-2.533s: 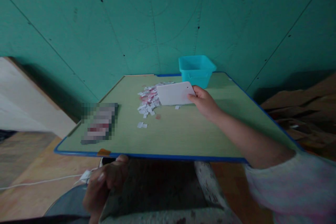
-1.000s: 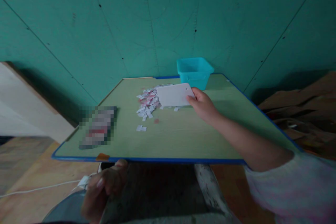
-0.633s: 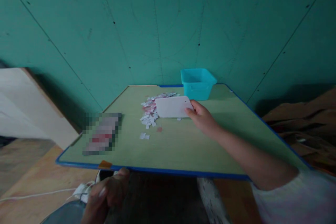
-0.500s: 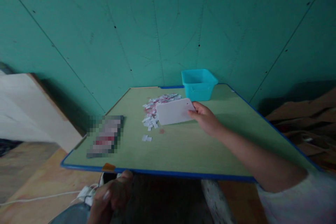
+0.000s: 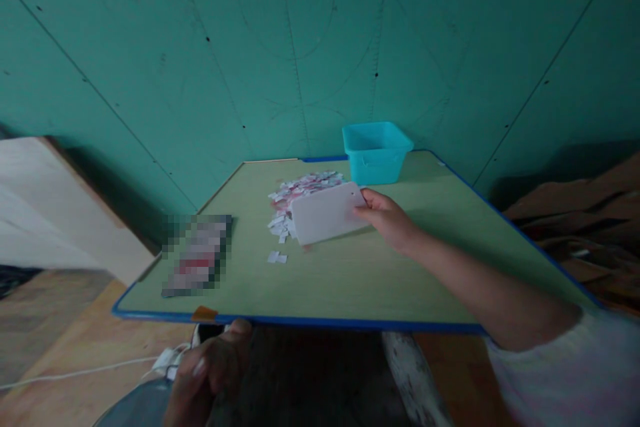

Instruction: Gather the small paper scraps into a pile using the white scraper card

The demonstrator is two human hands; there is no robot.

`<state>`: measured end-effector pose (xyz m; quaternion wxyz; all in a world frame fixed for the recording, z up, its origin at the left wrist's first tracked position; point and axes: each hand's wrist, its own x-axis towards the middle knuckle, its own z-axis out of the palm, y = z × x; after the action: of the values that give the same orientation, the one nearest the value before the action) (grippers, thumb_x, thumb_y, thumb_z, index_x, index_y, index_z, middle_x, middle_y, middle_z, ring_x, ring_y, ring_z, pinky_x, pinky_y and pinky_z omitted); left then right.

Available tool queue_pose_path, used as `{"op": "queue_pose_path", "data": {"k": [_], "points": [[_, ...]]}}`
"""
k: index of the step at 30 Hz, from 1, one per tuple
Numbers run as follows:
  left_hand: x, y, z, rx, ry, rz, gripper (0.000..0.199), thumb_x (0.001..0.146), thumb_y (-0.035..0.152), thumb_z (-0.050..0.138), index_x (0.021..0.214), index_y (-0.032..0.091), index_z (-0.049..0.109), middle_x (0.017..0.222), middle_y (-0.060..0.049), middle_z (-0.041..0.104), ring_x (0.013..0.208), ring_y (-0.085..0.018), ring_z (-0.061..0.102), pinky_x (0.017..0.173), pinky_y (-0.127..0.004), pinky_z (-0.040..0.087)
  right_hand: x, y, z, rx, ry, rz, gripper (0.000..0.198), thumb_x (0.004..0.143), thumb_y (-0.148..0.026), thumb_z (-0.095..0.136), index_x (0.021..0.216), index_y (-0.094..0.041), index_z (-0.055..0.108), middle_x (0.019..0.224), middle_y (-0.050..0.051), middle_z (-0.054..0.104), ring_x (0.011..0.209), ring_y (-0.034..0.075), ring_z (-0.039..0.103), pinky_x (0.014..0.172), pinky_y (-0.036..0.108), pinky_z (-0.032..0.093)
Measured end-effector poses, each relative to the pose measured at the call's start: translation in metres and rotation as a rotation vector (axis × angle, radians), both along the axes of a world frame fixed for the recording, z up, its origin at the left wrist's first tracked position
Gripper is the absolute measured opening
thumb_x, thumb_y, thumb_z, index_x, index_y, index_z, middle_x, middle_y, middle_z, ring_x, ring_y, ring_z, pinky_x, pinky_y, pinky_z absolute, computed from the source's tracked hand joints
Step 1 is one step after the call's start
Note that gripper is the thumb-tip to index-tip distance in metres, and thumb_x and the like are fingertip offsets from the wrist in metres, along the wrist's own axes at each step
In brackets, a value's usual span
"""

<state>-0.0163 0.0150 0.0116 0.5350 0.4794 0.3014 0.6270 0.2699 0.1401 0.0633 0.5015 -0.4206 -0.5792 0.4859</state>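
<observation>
My right hand (image 5: 385, 213) reaches over the table from the right, its thumb and fingers closed on one end of a thin white plastic board (image 5: 326, 215). The board has rounded corners and a small hole near the held end. It is tilted and covers part of a heap of small white and reddish paper pieces (image 5: 305, 187). A few loose paper pieces (image 5: 277, 257) lie nearer to me. Below the table's front edge, my left hand (image 5: 217, 360) is low at the left, with its fingers curled. What lies inside them is hidden.
A turquoise plastic bin (image 5: 379, 163) stands at the back of the table (image 5: 350, 287), against the green wall (image 5: 310, 47). At the left lies a blurred-out flat object (image 5: 200, 255). Cardboard (image 5: 590, 227) is piled at the right, and a white board (image 5: 65, 200) leans at the left.
The white board has tipped slightly, its left end lower over the near side of the paper heap. My left hand has barely moved. The whole view has shifted a little.
</observation>
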Motion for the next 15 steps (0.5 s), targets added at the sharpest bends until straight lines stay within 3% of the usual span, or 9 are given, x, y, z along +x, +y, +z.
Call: {"op": "queue_pose_path", "data": {"k": [4, 8, 12, 15], "points": [[0.002, -0.001, -0.003, -0.033, -0.004, 0.005, 0.026, 0.069, 0.035, 0.055, 0.047, 0.023, 0.060, 0.039, 0.000, 0.052, 0.049, -0.019, 0.053, 0.058, -0.034, 0.046, -0.001, -0.001, 0.001, -0.041, 0.101, 0.011, 0.028, 0.067, -0.016, 0.051, 0.095, -0.019, 0.055, 0.092, 0.000, 0.064, 0.084, 0.013, 0.057, 0.078, 0.028, 0.042], [-0.003, 0.000, -0.008, 0.012, 0.018, 0.008, 0.026, 0.070, 0.036, 0.054, 0.049, 0.024, 0.062, 0.039, 0.000, 0.050, 0.047, -0.018, 0.052, 0.053, -0.032, 0.044, 0.000, 0.001, -0.004, -0.067, 0.023, 0.011, 0.028, 0.067, -0.016, 0.051, 0.094, -0.020, 0.055, 0.096, 0.001, 0.063, 0.086, 0.014, 0.056, 0.077, 0.027, 0.041], [-0.007, 0.002, -0.007, 0.049, 0.090, 0.039, 0.027, 0.069, 0.037, 0.056, 0.046, 0.024, 0.061, 0.035, 0.000, 0.049, 0.046, -0.019, 0.051, 0.051, -0.032, 0.043, -0.001, -0.003, -0.004, -0.231, -0.091, 0.083, 0.027, 0.062, -0.014, 0.051, 0.088, -0.019, 0.056, 0.084, 0.002, 0.064, 0.071, 0.015, 0.057, 0.061, 0.026, 0.042], [-0.007, 0.001, -0.005, 0.034, 0.125, 0.008, 0.028, 0.071, 0.037, 0.054, 0.047, 0.024, 0.061, 0.037, 0.000, 0.050, 0.048, -0.019, 0.051, 0.052, -0.033, 0.044, -0.001, -0.007, 0.003, -0.280, -0.080, 0.126, 0.024, 0.059, -0.013, 0.051, 0.082, -0.018, 0.058, 0.077, 0.001, 0.064, 0.064, 0.013, 0.056, 0.058, 0.024, 0.041]]}}
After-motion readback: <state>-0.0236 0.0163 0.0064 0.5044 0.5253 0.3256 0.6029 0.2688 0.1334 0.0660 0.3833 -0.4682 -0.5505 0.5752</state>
